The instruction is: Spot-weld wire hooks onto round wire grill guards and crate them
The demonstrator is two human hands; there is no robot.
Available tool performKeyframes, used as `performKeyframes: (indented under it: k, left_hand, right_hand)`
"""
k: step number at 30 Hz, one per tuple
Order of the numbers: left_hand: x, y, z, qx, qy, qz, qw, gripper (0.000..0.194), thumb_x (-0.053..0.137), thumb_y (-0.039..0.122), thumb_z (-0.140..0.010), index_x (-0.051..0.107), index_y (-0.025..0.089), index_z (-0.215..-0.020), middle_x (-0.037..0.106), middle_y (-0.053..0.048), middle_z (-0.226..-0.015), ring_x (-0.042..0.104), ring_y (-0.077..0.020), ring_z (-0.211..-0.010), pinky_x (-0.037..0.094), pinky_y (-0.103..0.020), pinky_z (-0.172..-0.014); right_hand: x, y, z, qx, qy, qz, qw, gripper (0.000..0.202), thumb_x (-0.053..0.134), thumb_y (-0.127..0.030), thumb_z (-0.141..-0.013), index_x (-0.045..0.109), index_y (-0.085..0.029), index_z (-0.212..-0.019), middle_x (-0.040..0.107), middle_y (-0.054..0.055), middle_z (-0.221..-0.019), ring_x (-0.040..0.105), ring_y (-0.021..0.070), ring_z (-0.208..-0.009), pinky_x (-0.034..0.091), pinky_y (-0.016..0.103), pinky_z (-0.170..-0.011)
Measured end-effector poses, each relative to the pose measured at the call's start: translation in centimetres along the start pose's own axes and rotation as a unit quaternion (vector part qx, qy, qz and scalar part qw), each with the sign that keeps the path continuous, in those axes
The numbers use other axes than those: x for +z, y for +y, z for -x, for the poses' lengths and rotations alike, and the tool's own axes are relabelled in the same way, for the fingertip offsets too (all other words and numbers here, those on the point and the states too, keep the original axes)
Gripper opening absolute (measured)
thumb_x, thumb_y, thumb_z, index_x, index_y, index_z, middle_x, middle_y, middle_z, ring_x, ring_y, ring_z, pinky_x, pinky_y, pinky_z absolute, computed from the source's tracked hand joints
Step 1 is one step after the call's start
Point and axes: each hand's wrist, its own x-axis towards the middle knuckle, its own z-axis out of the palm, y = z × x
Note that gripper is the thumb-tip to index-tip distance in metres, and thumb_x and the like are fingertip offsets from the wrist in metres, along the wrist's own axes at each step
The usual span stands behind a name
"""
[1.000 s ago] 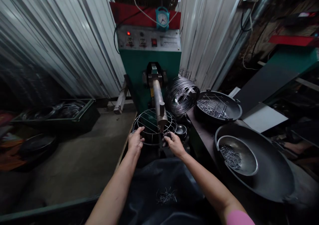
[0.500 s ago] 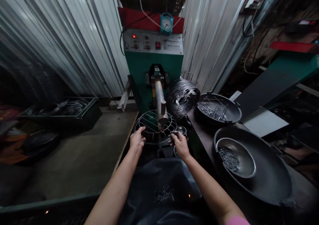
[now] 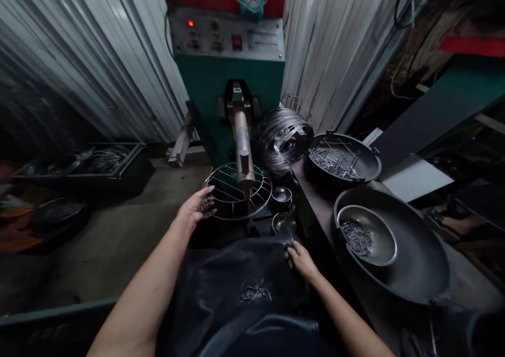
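Note:
A round wire rack (image 3: 258,208) with parallel bars across it sits under the machine's metal electrode (image 3: 245,175). My left hand (image 3: 199,205) is at the rack's left rim, thumb side over it and the other fingers curled at its edge. Lower right, my right hand (image 3: 303,259) has its fingertips pinched together above the edge of the black apron (image 3: 221,262). A thin shiny bit, seemingly a short piece of wire, shows at those fingertips. A small heap of short curved wires (image 3: 255,292) lies on the apron over my lap.
Small metal bowls (image 3: 283,222) stand right of the rack. A wire coil (image 3: 284,138) hangs beside the green machine (image 3: 232,65). Along the right are a pan of wire parts (image 3: 366,162) and a large wok (image 3: 424,257) holding a bowl of wires (image 3: 389,241). A crate (image 3: 134,159) stands left.
My right hand has moved from the rack's right side down to the apron's edge. My left hand has shifted slightly left and stays at the rim. The whole view has shifted too.

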Motion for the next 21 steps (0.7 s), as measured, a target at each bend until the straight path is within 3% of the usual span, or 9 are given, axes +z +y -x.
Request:
performKeyframes:
  k: [2,6,12,15,17,21]
  left_hand:
    - [0.0,0.2,-0.6,0.006,-0.014,-0.002,1.000,0.028,0.072,0.024,-0.052,0.049,0.016,-0.066,0.046,0.004,-0.054,0.042,-0.0081,-0.041,0.040,-0.024,-0.041]
    - [0.2,-1.2,-0.8,0.039,-0.028,0.069,0.996,0.030,0.072,0.019,-0.050,0.044,0.017,-0.062,0.036,0.009,-0.044,0.026,-0.0027,-0.034,0.024,-0.016,-0.034]
    - [0.6,-2.7,0.6,0.061,-0.011,0.150,0.987,0.034,0.069,0.013,-0.047,0.039,0.019,-0.059,0.029,0.012,-0.041,0.019,-0.0014,-0.033,0.019,-0.015,-0.032]
    - [0.9,-2.9,1.4,0.086,0.007,0.158,0.984,0.035,0.070,0.013,-0.044,0.038,0.019,-0.060,0.029,0.012,-0.042,0.019,-0.0015,-0.034,0.018,-0.016,-0.032]
    - [1.0,-3.1,1.7,0.106,0.013,0.160,0.981,0.036,0.070,0.015,-0.042,0.039,0.019,-0.060,0.029,0.012,-0.044,0.020,-0.0013,-0.035,0.018,-0.016,-0.032]
    - [1.5,-3.9,2.1,0.132,0.022,0.158,0.978,0.037,0.071,0.019,-0.041,0.039,0.018,-0.060,0.027,0.012,-0.047,0.020,-0.0009,-0.036,0.017,-0.016,-0.033]
  right_hand:
    - [0.3,-1.1,-0.4,0.042,-0.018,-0.095,0.994,0.017,0.052,-0.033,-0.068,0.048,-0.018,-0.076,0.058,-0.002,-0.064,0.046,0.0074,-0.041,0.030,0.019,-0.037]
    - [0.8,-3.2,-1.0,0.037,-0.023,-0.210,0.977,0.024,0.055,-0.031,-0.064,0.050,-0.017,-0.083,0.061,0.000,-0.070,0.048,0.0066,-0.043,0.028,0.018,-0.038]
    - [1.1,-2.1,-1.4,-0.006,0.013,-0.027,1.000,0.008,0.052,-0.023,-0.066,0.046,-0.019,-0.066,0.058,-0.004,-0.059,0.046,0.0065,-0.042,0.032,0.018,-0.041]
    - [1.2,-2.1,-1.4,-0.028,0.020,-0.020,0.999,0.011,0.054,-0.028,-0.069,0.047,-0.020,-0.066,0.054,-0.005,-0.055,0.047,0.0075,-0.042,0.035,0.020,-0.043]
    - [1.5,-3.9,-1.3,-0.052,0.017,-0.104,0.993,0.016,0.054,-0.034,-0.072,0.050,-0.019,-0.075,0.056,-0.004,-0.061,0.050,0.0086,-0.046,0.037,0.020,-0.044]
    - [3.7,-9.8,-1.6,-0.161,0.028,-0.263,0.951,0.023,0.055,-0.039,-0.077,0.050,-0.020,-0.089,0.061,0.002,-0.080,0.059,0.0114,-0.061,0.043,0.022,-0.053]
